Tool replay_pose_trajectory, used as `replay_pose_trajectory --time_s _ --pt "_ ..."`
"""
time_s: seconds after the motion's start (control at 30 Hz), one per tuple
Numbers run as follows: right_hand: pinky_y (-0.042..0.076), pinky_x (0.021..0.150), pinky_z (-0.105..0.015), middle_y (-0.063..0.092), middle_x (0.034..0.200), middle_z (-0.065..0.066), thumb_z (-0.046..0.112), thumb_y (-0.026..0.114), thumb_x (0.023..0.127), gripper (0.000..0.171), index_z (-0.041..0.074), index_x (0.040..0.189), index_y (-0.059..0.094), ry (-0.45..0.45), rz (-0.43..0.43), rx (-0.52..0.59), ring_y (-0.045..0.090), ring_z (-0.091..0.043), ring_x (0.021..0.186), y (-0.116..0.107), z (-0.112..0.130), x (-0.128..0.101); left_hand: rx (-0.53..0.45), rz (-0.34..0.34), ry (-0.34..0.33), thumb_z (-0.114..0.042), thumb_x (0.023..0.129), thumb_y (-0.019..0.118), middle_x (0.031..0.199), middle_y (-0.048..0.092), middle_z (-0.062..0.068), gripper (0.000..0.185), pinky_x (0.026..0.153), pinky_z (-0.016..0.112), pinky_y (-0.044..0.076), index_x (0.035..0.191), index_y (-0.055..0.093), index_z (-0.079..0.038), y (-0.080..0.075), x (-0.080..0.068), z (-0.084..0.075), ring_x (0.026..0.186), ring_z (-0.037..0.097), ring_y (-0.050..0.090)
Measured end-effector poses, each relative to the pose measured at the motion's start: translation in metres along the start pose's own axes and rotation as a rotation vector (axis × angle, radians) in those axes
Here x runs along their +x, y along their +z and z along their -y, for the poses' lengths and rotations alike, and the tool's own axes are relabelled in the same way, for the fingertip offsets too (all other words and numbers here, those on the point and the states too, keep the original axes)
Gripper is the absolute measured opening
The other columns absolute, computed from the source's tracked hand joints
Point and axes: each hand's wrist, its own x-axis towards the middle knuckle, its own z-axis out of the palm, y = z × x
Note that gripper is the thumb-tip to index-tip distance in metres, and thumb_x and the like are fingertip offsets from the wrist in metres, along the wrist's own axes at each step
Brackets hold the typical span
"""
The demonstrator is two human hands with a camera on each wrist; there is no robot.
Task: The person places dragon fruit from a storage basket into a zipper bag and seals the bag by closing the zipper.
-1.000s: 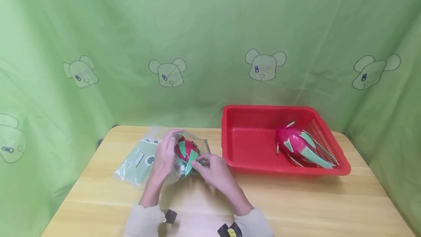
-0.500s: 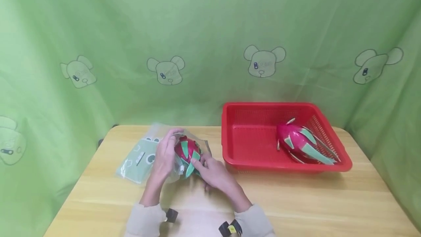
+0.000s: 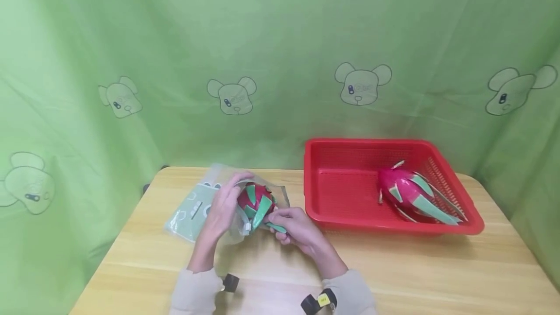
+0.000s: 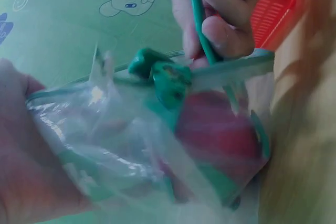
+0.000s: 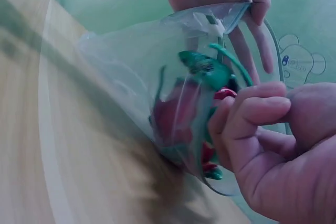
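Pinches a narrow green leaf [image 3: 276,228] between thumb and curled fingers of the right hand [image 3: 299,230], with the leaf's end jutting out along the fingers. Pressed that thumb, half a second earlier, on a leaf at the front of the dragon fruit [image 3: 259,196]; now shows a broad front leaf [image 3: 262,210] free of the thumb. Stands slightly farther from the fruit with the right hand than before.

Holds the rim of the clear bag [image 5: 121,61] with the left hand [image 3: 224,208], pinching film at the edge, with two fingers spread behind it in the right wrist view; little changed from earlier. Sits, as fruit, in the bag's mouth: red body seen through film, green leaf tips poking out at the opening. Cannot tell about contact between fruit and table [image 3: 393,266].

Lies just left of the left hand, as before: a pale green printed plastic piece [image 3: 188,215], partly covered by that hand. Rests to the right: a red basket [image 3: 345,193] with a second dragon fruit [image 3: 402,186] along its right side, unchanged. Hangs behind: a green curtain [image 3: 284,23] with drawn animal heads, shifted rightward in view together with basket and table.
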Motion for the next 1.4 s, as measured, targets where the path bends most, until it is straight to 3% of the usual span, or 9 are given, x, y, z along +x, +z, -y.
replay_pose_trajectory --time_s 0.17,0.43,0.6,0.73,0.9,1.07,1.2,1.27,1.4 --pt "0.031 0.049 -0.013 0.060 0.081 -0.006 0.008 0.060 0.102 0.030 -0.014 0.122 0.065 0.001 -0.036 0.103 0.044 -0.005 0.058 0.003 -0.002 0.001 0.029 0.107 0.058 -0.003 0.100 0.036 0.147 0.056 0.013 0.048 0.115 0.055 0.037 0.144 0.056 -0.002 -0.004 -0.003 0.002 0.139 0.033 0.048" --pt "0.030 0.047 -0.010 0.060 0.082 -0.004 0.008 0.057 0.103 0.031 -0.015 0.123 0.061 -0.010 -0.042 0.209 0.043 -0.002 0.057 0.007 0.004 0.003 0.068 0.213 0.140 -0.001 0.099 0.036 0.151 0.053 0.013 0.050 0.109 0.057 0.042 0.146 0.053 -0.005 -0.013 -0.004 -0.002 0.136 0.033 0.050" --pt "0.029 0.047 -0.010 0.060 0.081 -0.003 0.008 0.057 0.103 0.034 -0.015 0.128 0.059 -0.006 -0.052 0.252 0.041 -0.002 0.057 0.010 0.005 0.000 0.080 0.226 0.119 -0.004 0.101 0.035 0.152 0.051 0.014 0.050 0.105 0.054 0.046 0.148 0.052 -0.006 -0.016 -0.004 -0.001 0.133 0.032 0.053" --pt "0.032 0.049 -0.011 0.063 0.080 -0.004 0.010 0.063 0.100 0.033 -0.013 0.123 0.065 -0.048 -0.088 0.149 0.043 -0.004 0.058 0.025 0.006 -0.002 0.080 0.204 0.054 -0.009 0.103 0.036 0.151 0.053 0.011 0.048 0.102 0.052 0.047 0.148 0.053 -0.010 -0.013 -0.006 -0.006 0.125 0.030 0.056" --pt "0.038 0.053 -0.014 0.066 0.078 -0.005 0.014 0.065 0.100 0.028 -0.009 0.116 0.071 -0.109 -0.105 0.021 0.049 -0.008 0.062 0.044 0.008 0.002 0.063 0.179 0.031 -0.009 0.104 0.035 0.145 0.057 0.010 0.047 0.111 0.052 0.041 0.147 0.054 -0.012 -0.011 -0.005 -0.011 0.132 0.032 0.054" --pt "0.033 0.050 -0.015 0.061 0.075 -0.002 0.013 0.059 0.101 0.034 -0.004 0.130 0.067 -0.110 -0.017 -0.039 0.047 -0.007 0.059 0.048 0.013 0.004 0.048 0.163 0.013 -0.008 0.103 0.034 0.145 0.058 0.011 0.048 0.111 0.055 0.041 0.147 0.053 -0.009 -0.013 -0.006 -0.012 0.132 0.035 0.054" --pt "0.027 0.046 -0.016 0.054 0.068 -0.001 0.007 0.063 0.097 0.038 0.001 0.135 0.066 -0.098 0.032 -0.079 0.040 -0.007 0.054 0.046 0.012 0.005 0.044 0.163 0.020 -0.009 0.105 0.033 0.148 0.056 0.009 0.047 0.114 0.055 0.039 0.148 0.053 -0.008 -0.015 -0.006 -0.011 0.138 0.032 0.050" --pt "0.031 0.046 -0.016 0.058 0.069 -0.003 0.005 0.067 0.096 0.035 0.000 0.130 0.069 -0.137 0.011 -0.158 0.042 -0.008 0.054 0.045 0.010 0.007 0.039 0.163 0.029 -0.010 0.105 0.034 0.149 0.056 0.009 0.047 0.115 0.055 0.037 0.148 0.053 -0.008 -0.016 -0.007 -0.011 0.140 0.031 0.048" --pt "0.052 0.063 -0.018 0.075 0.090 -0.010 0.002 0.072 0.094 0.024 0.000 0.117 0.076 -0.344 -0.063 -0.440 0.062 -0.011 0.073 0.047 0.007 0.010 0.036 0.162 0.053 -0.011 0.104 0.034 0.146 0.058 0.009 0.048 0.113 0.054 0.039 0.147 0.054 -0.007 -0.016 -0.006 -0.011 0.138 0.030 0.051"
